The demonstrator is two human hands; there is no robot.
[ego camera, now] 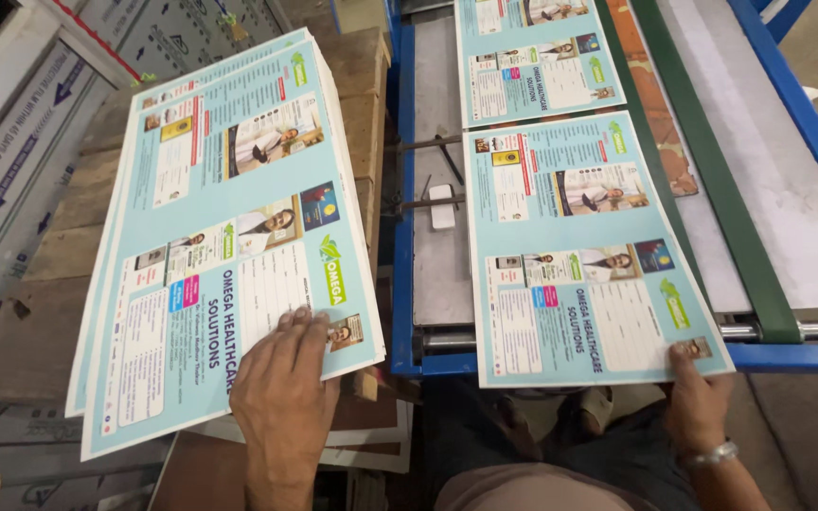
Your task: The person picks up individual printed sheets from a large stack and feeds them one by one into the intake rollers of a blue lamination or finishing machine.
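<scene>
Risk: left hand (281, 397) lies flat, fingers spread, on the stack of printed sheets (229, 237) at centre left; stack overhangs the wooden pallet (59, 265), could slide off; right hand (698, 402) pinches the corner of a light-blue sheet (584, 255) on the blue machine bed (428, 255), lower right; it could skew or crease; another similar sheet (537, 57) sits top centre.

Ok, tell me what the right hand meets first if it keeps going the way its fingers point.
The right hand already touches the light-blue printed sheet on the blue-framed machine; sliding on, it likely crosses that sheet toward the next sheet.
</scene>
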